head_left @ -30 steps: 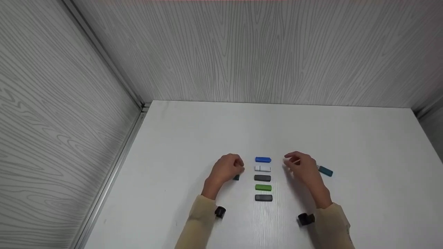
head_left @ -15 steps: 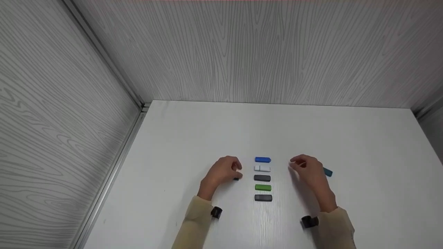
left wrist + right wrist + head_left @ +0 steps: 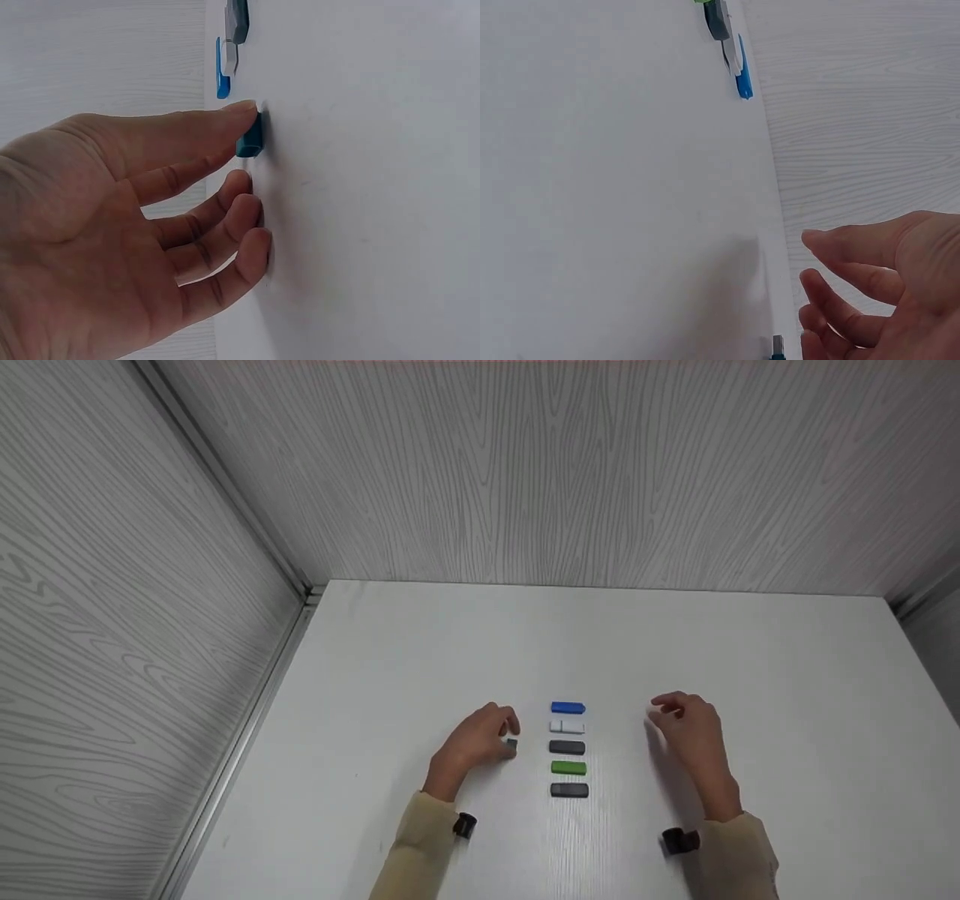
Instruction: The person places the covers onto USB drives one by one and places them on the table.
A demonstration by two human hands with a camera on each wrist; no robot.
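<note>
In the left wrist view my left hand [image 3: 112, 225] has its thumb tip against a small teal USB stick cap [image 3: 250, 136], low over the table. The index finger lies behind the cap, and the other fingers are spread. My right hand [image 3: 691, 735] hovers at the right with thumb and fingers bent and apart, holding nothing. The metal plug of the teal USB stick [image 3: 778, 346] shows below it in the right wrist view; the head view hides that stick. Between the hands lies a column of USB sticks: blue [image 3: 568, 708], white [image 3: 567, 727], dark grey [image 3: 567, 747], green [image 3: 568, 768], grey [image 3: 569, 790].
The white table [image 3: 360, 660] meets a wood-grain panel [image 3: 480, 472] at its far edge and another panel [image 3: 135, 622] on the left. A black wrist camera [image 3: 681, 841] stands out by the right sleeve [image 3: 739, 855], another black camera [image 3: 464, 826] by the left.
My left hand has shifted slightly left and nearer, bringing the thumb to the cap's near side. My right hand has moved right, covering the teal stick in the head view. The column stays put.
</note>
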